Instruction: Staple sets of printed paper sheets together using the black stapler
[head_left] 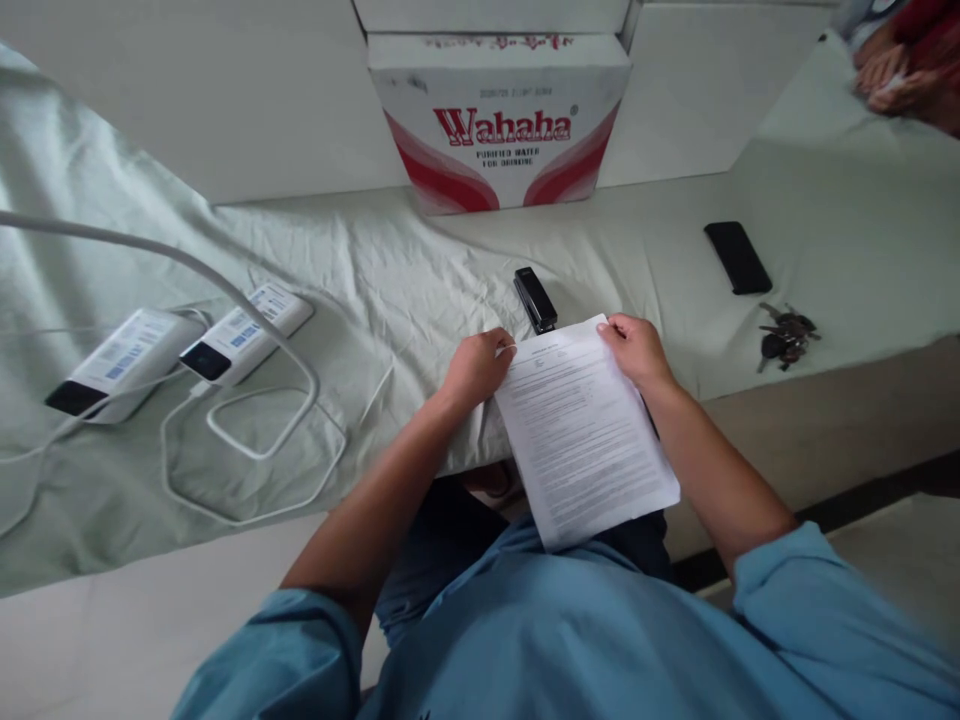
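A printed sheaf of white paper (581,430) is held over my lap at the edge of a table covered with pale green cloth (420,270). My left hand (474,368) grips its top left corner. My right hand (636,348) pinches its top right corner. A black stapler (535,298) lies on the cloth just beyond the paper's top edge, between my hands and apart from both.
Two white power banks (124,362) (246,334) with white cables (247,440) lie at the left. A Wahaha water carton (499,120) stands at the back. A black phone (737,257) and a bunch of keys (784,336) lie at the right. Another person's hands (892,80) show at the top right.
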